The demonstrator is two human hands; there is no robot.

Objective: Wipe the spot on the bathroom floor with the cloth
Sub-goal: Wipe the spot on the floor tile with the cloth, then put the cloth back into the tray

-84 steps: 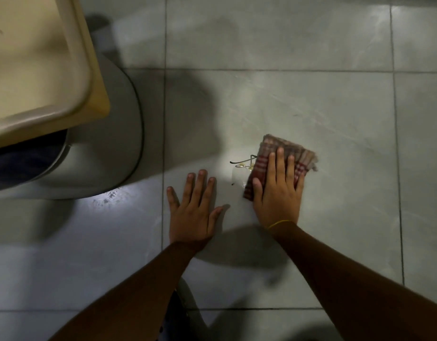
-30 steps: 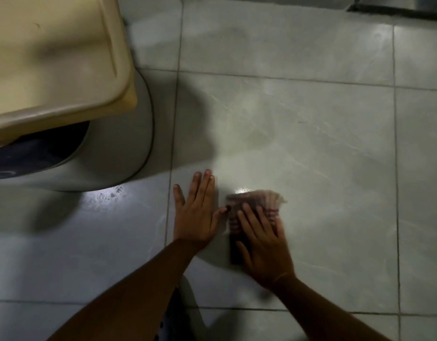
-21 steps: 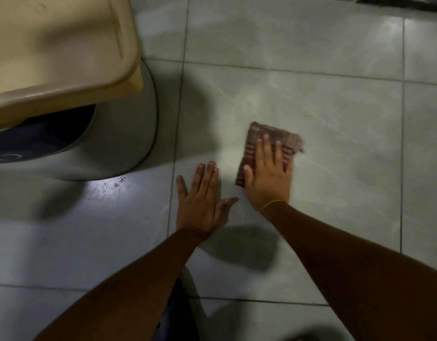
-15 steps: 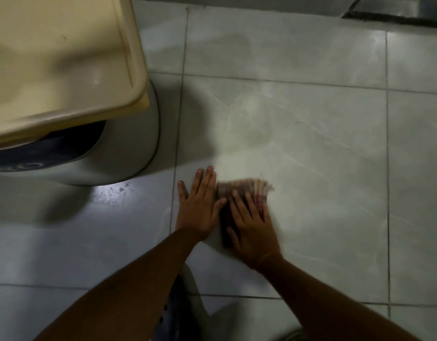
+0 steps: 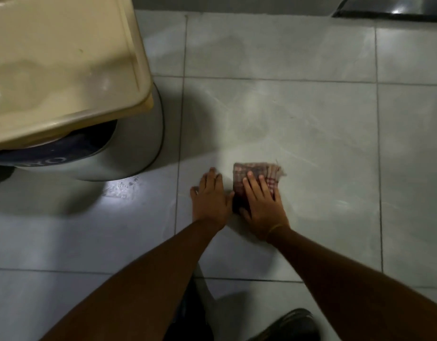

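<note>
Lying flat under right hand (image 5: 261, 205), checked cloth (image 5: 258, 172), left hand (image 5: 211, 198) alongside.

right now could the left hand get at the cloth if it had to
Probably yes. The left hand lies flat on the floor right beside the cloth, with nothing between them. Only the right hand covers part of it.

cloth (image 5: 255, 177) part-hidden under right hand (image 5: 260, 205)
</note>
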